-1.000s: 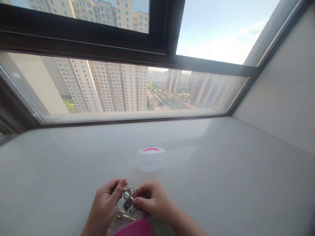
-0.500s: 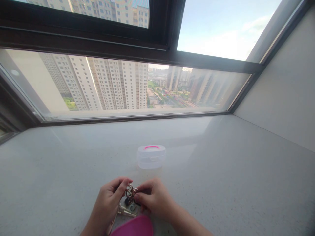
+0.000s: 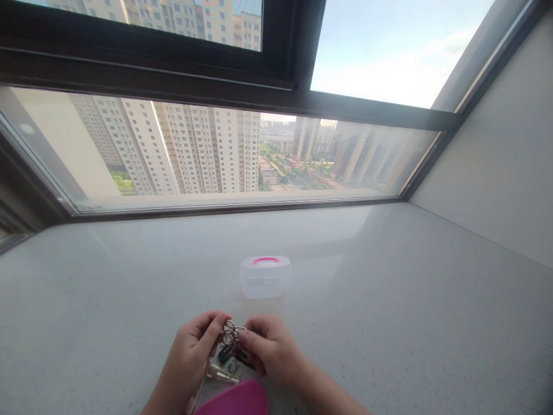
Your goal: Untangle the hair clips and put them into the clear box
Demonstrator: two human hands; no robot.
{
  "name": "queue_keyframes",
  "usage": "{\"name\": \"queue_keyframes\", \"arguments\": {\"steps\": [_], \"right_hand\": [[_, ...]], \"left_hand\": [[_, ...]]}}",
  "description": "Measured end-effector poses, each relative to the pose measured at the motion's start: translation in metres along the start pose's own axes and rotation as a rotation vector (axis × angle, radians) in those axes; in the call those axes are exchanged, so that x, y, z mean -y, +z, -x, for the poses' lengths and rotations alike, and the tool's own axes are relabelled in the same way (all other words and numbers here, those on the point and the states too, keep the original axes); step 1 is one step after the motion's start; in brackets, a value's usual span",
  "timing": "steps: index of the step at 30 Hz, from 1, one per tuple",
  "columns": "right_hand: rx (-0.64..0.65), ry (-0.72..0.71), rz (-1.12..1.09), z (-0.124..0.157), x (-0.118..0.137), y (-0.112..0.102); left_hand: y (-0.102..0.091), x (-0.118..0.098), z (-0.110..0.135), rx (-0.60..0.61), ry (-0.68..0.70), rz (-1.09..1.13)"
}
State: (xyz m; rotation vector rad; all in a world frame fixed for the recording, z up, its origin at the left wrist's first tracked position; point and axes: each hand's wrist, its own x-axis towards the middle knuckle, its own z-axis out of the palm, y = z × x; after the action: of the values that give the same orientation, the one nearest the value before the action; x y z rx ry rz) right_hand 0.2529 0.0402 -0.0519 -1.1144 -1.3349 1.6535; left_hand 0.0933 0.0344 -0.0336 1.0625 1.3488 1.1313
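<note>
A bunch of keys on several metal rings [image 3: 230,339] hangs between both of my hands, low in the middle of the view. My left hand [image 3: 190,360] pinches the rings from the left with thumb and forefinger. My right hand [image 3: 270,349] pinches them from the right, fingers curled. A brass key [image 3: 221,376] and a dark fob dangle below the rings. A pink thing [image 3: 235,400] sits at the bottom edge under my hands, mostly cut off.
A small clear plastic box with a pink handle on its lid [image 3: 265,276] stands closed on the pale stone sill [image 3: 389,300], just beyond my hands. A dark-framed window [image 3: 276,92] runs along the back; a wall [image 3: 501,167] rises at the right.
My hands have shifted slightly up and closer together around the rings. The rings have turned a little between the fingertips. The box has not moved.
</note>
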Motion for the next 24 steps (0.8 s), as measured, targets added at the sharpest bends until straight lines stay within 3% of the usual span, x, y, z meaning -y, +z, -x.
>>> {"name": "queue_keyframes", "arguments": {"steps": [3, 9, 18, 24], "right_hand": [[-0.114, -0.040, -0.025, -0.002, 0.003, 0.000], [-0.284, -0.194, 0.197, -0.001, 0.003, -0.004], [-0.212, -0.307, 0.456, 0.005, -0.005, 0.000], [-0.106, -0.207, 0.504, 0.004, -0.009, 0.000]], "left_hand": [[0.002, -0.002, 0.003, 0.030, 0.010, 0.000], [0.005, 0.003, 0.005, 0.085, 0.005, -0.012], [-0.001, 0.007, 0.001, 0.070, -0.017, 0.050], [-0.004, 0.005, -0.002, 0.021, 0.043, -0.054]]}}
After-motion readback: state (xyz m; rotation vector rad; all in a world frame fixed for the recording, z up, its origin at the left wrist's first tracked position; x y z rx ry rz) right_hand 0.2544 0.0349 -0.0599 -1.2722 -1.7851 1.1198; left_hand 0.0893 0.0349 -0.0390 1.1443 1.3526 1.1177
